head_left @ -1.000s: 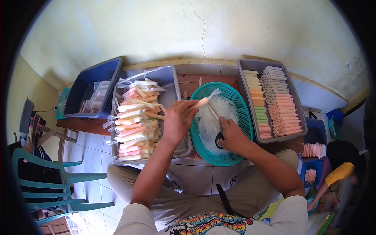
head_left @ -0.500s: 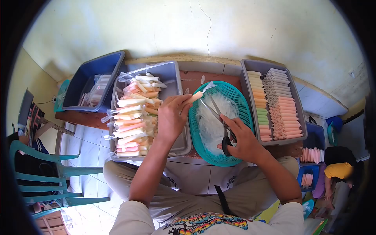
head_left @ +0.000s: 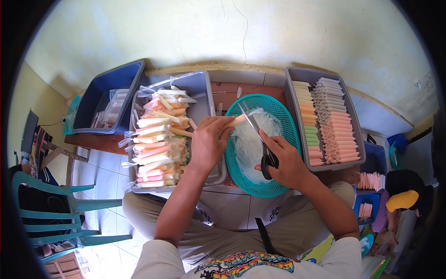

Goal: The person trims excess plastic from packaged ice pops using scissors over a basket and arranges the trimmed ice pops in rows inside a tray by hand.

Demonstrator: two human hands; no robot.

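Observation:
My left hand is closed around a pale orange ice pop in a plastic sleeve, its end sticking out to the right past my fingertips. In my right hand is a pair of scissors with black handles, the blades pointing up and left across the tip of the ice pop. Both hands are over a green plastic basket with clear plastic scraps inside. Left of it, a grey tub holds a heap of ice pops with loose plastic tails.
On the right, a grey tub contains neat rows of ice pops. A dark blue tub stands at far left, near a green chair. Another person is at far right, beside blue containers.
The scissors have moved up and left across the ice pop's end, their blades closer together. The clear tail at its tip no longer shows. The ice pop has shifted slightly right and down.

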